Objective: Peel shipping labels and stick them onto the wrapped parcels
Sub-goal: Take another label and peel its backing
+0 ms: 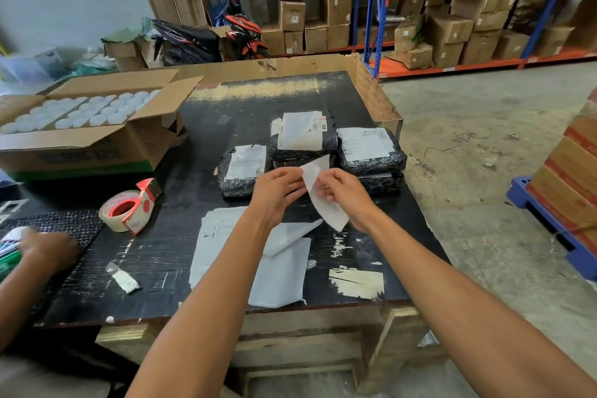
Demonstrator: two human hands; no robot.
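Note:
Both my hands hold one white shipping label (318, 191) above the black table (155, 252). My left hand (277, 191) pinches its upper left edge, and my right hand (344, 195) grips its right side. Just beyond them lie three black wrapped parcels. The left parcel (242, 173) carries a crumpled label, the middle parcel (302, 139) a label too, and the right parcel (371, 149) a printed label. A stack of label sheets (219, 236) and loose white backing papers (281, 275) lie under my forearms.
A tape dispenser (132, 207) sits left of the sheets. An open carton of white lids (80, 126) fills the table's left. Another person's hand (48, 249) rests at the left edge. A small paper scrap (124, 279) lies near the front. Shelving with boxes (452, 10) stands behind.

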